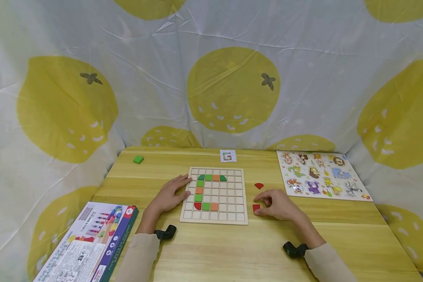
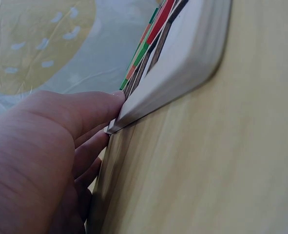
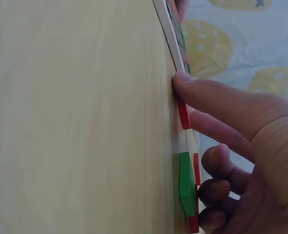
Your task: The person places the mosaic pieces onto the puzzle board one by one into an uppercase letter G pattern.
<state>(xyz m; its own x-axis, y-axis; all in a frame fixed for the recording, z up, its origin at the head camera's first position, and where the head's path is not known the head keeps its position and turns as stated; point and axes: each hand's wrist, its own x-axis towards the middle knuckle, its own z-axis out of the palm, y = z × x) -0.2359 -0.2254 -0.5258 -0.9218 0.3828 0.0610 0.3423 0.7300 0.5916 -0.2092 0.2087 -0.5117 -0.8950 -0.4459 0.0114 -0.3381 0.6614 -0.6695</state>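
Observation:
A square wooden grid board lies mid-table. Green, orange and red pieces on it form a C shape. My left hand rests at the board's left edge, thumb and fingers spread and touching the rim. Just right of the board, my right hand has thumb and index finger at a small red square piece, pinching it close to the tabletop. The right wrist view shows that red piece by the thumb. A green piece lies under the curled other fingers, hidden in the head view. Above the hand is a red quarter-round piece.
A small pattern card lies behind the board. At the right is an animal puzzle board. A green block sits at the back left, and a toy box at the front left. Patterned cloth surrounds the table.

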